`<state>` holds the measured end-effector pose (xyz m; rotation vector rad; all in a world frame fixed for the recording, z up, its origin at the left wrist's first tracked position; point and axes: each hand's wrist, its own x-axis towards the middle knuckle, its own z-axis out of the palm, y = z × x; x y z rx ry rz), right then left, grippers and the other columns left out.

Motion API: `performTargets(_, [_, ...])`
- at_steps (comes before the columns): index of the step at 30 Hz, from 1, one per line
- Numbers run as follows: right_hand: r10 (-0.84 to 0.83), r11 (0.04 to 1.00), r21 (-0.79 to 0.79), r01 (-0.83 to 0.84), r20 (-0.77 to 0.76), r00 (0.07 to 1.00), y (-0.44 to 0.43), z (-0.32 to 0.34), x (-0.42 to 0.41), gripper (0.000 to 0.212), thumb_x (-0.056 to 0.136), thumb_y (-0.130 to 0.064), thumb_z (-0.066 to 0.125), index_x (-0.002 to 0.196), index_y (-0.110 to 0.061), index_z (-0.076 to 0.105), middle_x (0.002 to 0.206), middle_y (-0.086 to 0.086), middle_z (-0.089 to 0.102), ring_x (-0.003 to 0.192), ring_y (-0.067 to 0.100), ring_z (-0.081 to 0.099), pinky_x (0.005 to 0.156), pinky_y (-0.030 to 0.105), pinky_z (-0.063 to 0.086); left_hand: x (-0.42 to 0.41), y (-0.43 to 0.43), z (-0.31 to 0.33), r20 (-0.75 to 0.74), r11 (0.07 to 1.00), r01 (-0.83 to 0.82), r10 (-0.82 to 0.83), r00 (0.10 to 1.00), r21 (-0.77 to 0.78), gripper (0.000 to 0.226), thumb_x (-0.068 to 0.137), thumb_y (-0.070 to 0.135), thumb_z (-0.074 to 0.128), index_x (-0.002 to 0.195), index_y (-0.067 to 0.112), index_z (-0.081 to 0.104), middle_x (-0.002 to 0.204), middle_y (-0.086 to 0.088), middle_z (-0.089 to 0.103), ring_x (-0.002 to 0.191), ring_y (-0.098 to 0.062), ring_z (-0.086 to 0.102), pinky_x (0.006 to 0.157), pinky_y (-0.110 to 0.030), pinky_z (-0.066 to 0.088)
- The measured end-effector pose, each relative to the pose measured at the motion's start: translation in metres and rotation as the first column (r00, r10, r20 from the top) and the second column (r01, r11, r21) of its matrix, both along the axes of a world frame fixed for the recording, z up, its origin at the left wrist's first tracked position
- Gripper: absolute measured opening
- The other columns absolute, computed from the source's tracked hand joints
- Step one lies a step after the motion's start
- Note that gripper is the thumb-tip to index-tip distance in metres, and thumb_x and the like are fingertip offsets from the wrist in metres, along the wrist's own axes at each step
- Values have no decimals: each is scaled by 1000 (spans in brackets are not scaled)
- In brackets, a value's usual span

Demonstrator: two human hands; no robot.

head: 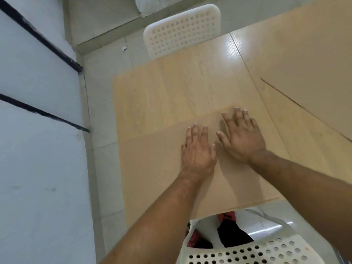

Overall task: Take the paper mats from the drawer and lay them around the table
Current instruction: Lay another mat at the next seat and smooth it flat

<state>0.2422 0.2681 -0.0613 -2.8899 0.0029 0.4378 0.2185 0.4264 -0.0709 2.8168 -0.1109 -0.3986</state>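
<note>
Left hand: the left hand lies flat, fingers straight and slightly spread, palm down on the plain brown rectangular paper mat; it grasps nothing
Right hand: the right hand lies just beside it, also released and flat, fingertips close to the mat's far edge
Task's thing: this mat sits at the near end of the light wood-grain table, its near edge along the table's edge; a second large brown paper mat lies farther right, well apart from the hands
Step in hand: by the look of it, smoothing or squaring a mat just laid at this seat; the drawer is not in view
Progress: at least two mats are on the table, so the laying seems well under way; how many places remain cannot be told
Next move: probably lift both palms straight up so the light sheet does not drag askew, then fetch or place the next mat at another seat
Risk: thin paper could slide on the glossy top or crease under a sideways push
Room, left: a pale blue-grey wall crossed by thin black lines, then a pale tiled floor beside the table
Room, middle: a white perforated plastic chair stands at the table's far end
Room, right: another white perforated plastic chair back is at the near end, below the hands, with something red and black beneath that cannot be made out
</note>
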Motion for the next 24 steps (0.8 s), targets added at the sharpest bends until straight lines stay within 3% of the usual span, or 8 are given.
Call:
performTargets(7, [43,999,-5,-43,71,997,-5,-23,6,74,97,-60,16,161,-23,6,167,16,-1,154,31,-2,124,45,-1,-8,-9,-18,156,995,-92,86,984,32,67,91,49,40,155,31,29,167,0,15,154,-20,9,110,-51,30])
performTargets(16, [82,997,-11,-82,148,985,-15,-27,-96,71,99,-52,32,158,-14,26,165,16,19,153,30,14,123,48,14,-9,-10,-16,152,993,-117,113,982,18,69,90,52,42,154,31,28,167,1,16,154,-20,9,113,-50,27])
performTargets(24, [99,995,-47,-93,167,981,-16,-32,-130,73,99,-51,34,158,-12,23,165,16,15,154,29,10,123,49,16,-12,-8,-17,138,996,-82,78,987,27,67,91,52,41,153,29,30,167,-3,16,154,-24,10,111,-60,28])
